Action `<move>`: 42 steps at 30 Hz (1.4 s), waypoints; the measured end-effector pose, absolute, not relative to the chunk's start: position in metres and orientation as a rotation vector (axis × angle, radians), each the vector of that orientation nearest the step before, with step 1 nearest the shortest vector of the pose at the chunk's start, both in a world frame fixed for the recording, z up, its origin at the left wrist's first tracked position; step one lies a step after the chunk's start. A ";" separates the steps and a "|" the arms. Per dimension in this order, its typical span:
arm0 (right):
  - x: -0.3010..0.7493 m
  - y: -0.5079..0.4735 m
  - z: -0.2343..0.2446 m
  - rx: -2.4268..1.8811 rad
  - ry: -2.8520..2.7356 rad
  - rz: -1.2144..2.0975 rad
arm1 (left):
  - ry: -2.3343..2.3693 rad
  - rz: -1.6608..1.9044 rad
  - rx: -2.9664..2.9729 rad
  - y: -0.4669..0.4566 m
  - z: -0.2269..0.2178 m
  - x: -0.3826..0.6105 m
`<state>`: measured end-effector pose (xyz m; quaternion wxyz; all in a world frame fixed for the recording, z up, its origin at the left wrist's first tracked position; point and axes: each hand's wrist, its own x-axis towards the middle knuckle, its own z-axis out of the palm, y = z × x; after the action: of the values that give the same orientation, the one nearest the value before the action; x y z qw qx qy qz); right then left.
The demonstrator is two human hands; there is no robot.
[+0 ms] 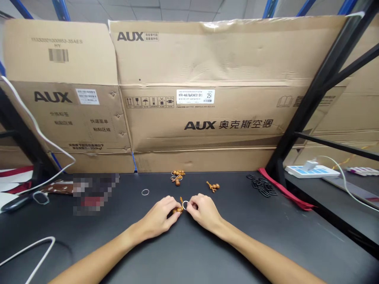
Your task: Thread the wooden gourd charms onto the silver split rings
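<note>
My left hand (161, 216) is closed around a small brown gourd charm (178, 211), part of which shows between the fingertips. My right hand (206, 213), also closed, pinches a silver key ring (183, 204) right beside the charm. Whether ring and charm are joined I cannot tell. Beyond the hands lie several gourd charms with rings (177, 182) in a small group. Another gourd charm (217, 186) rests farther right, with no ring visible on it. A loose silver ring (142, 193) is flat on the table to the left.
Black oval clasps (262, 187) lie in a pile at right, near a red strap (291, 196). Large cardboard boxes (192, 71) wall off the back of the dark table (189, 252). A black rack post (308, 94) and power strip (296, 171) stand right; white cables (41, 130) run left.
</note>
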<state>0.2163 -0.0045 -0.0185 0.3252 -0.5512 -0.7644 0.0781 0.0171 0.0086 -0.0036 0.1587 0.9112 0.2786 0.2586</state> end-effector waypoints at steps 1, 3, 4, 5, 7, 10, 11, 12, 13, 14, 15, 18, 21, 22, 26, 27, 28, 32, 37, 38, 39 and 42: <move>0.217 -0.004 -0.018 -1.458 -2.002 0.199 | 0.790 0.735 2.608 0.009 -0.004 0.017; 0.217 -0.004 -0.019 -1.471 -1.992 0.212 | 0.797 0.736 2.614 0.009 -0.004 0.017; 0.217 -0.004 -0.019 -1.480 -1.982 0.232 | 0.807 0.737 2.617 0.009 -0.004 0.017; 0.217 -0.004 -0.019 -1.487 -1.969 0.260 | 0.812 0.733 2.622 0.008 -0.004 0.017; 0.217 -0.003 -0.020 -1.486 -1.931 0.329 | 0.795 0.707 2.642 0.008 -0.003 0.016; 0.216 -0.003 -0.022 -1.408 -1.878 0.427 | 0.730 0.654 2.695 0.006 -0.001 0.016; 0.216 -0.003 -0.021 -1.379 -1.860 0.459 | 0.715 0.646 2.708 0.006 -0.001 0.016; 0.215 -0.003 -0.021 -1.356 -1.840 0.496 | 0.704 0.644 2.715 0.005 -0.001 0.016; 0.215 -0.004 -0.020 -1.336 -1.816 0.542 | 0.696 0.647 2.715 0.005 -0.001 0.016; 0.215 -0.004 -0.019 -1.314 -1.788 0.603 | 0.691 0.658 2.708 0.005 0.000 0.016; 0.216 -0.003 -0.018 -1.287 -1.759 0.676 | 0.685 0.666 2.693 0.004 0.000 0.016; 0.217 -0.001 -0.016 -1.186 -1.670 0.895 | 0.686 0.720 2.602 0.005 0.002 0.017; 0.219 0.000 -0.016 -1.108 -1.618 1.028 | 0.863 0.850 2.435 0.007 0.004 0.018; 0.218 -0.001 -0.017 -1.082 -1.615 1.064 | 0.938 0.891 2.368 0.009 0.004 0.019; 0.216 -0.006 -0.015 -0.987 -1.683 1.151 | 0.965 0.849 2.230 0.010 0.004 0.020; 0.215 -0.007 -0.015 -0.981 -1.713 1.144 | 0.933 0.814 2.235 0.010 0.004 0.021; 0.215 -0.009 -0.014 -0.984 -1.743 1.124 | 0.913 0.785 2.241 0.010 0.005 0.021; 0.213 -0.011 -0.010 -1.050 -1.838 0.922 | 0.931 0.743 2.170 0.010 0.006 0.019; 0.213 -0.012 -0.014 -1.082 -2.127 0.412 | 0.960 0.744 2.070 0.015 0.006 0.017; 0.214 -0.012 -0.015 -1.092 -2.164 0.359 | 0.962 0.744 2.071 0.015 0.005 0.016; 0.214 -0.012 -0.016 -1.107 -2.182 0.323 | 0.967 0.747 2.074 0.015 0.005 0.016; 0.216 -0.011 -0.018 -1.152 -2.161 0.279 | 0.991 0.768 2.080 0.014 0.005 0.017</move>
<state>0.2157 -0.0115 -0.0176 0.3320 -0.4407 -0.8271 0.1068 0.0167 0.0143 0.0050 0.3491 0.8026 0.3823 0.2962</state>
